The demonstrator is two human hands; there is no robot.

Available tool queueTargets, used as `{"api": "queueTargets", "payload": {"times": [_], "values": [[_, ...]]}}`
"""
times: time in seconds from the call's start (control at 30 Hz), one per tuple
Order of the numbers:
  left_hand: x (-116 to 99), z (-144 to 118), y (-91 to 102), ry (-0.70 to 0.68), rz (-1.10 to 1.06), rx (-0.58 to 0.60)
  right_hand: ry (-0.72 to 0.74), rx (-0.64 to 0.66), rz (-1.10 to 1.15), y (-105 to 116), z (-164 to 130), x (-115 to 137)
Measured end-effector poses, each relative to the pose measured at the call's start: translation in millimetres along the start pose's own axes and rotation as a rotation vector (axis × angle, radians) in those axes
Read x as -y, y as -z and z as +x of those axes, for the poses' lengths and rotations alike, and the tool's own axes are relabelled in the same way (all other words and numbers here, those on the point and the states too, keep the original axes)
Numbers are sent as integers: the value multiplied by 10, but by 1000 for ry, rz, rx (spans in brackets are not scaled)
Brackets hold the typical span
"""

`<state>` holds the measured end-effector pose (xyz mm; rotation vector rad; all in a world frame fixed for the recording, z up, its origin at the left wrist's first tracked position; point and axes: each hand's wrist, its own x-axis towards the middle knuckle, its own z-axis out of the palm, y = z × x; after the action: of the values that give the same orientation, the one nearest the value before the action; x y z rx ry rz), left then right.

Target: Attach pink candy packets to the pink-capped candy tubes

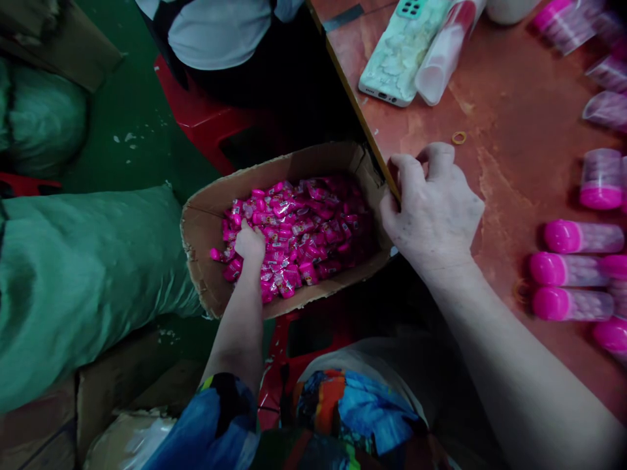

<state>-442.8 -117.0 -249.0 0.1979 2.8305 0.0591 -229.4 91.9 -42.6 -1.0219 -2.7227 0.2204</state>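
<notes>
**Hand in the Candy Box, Other Hand on the Worktop Edge**

Green floor (132,117) fills the left of the frame, with a reddish worktop (514,163) taking the right side. Nearest the camera, at the bottom centre, sits the person's lap in bright patterned cloth, and both bare forearms run up from it.

Left of centre, the left hand (249,243) reaches down into an open cardboard box (206,215) set low beside the worktop, likely so it stays within easy reach of the seat. Its fingers are curled shut and buried in the pink wrapped candies (304,228) that fill the box, seemingly closing on a handful; exactly how many it holds is hidden.

At the centre right, the right hand (434,209) rests palm down on the worktop's near edge, its fingers bent and drawn together at the knuckles, the thumb hooked over the rim, holding nothing visible. The pose looks like a brace while the other arm stretches downward.

Further right lie pink-capped clear tubes (578,271), on their sides in a loose row. A green sack (88,281) bulks at the left edge beside the box.

Farther up, a small rubber band (459,138) lies on the worktop; beyond it are a phone (399,55) in a marbled case and, at the top centre, another person's torso (220,32).
</notes>
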Motion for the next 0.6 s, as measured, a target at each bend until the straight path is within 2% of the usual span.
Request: {"api": "queueTargets", "payload": {"times": [0.07,0.2,0.4,0.6], "values": [[-68,-32,-9,-65,13,13,-4,-5,19,-11,1,-10],[-411,-218,-187,-268,23,167,0,-23,76,-39,-1,-36],[-966,-702,-521,-365,47,269,11,-50,119,-58,-5,-44],[-1240,-1079,-559,-470,31,316,-14,-14,-5,-22,5,-4]]}}
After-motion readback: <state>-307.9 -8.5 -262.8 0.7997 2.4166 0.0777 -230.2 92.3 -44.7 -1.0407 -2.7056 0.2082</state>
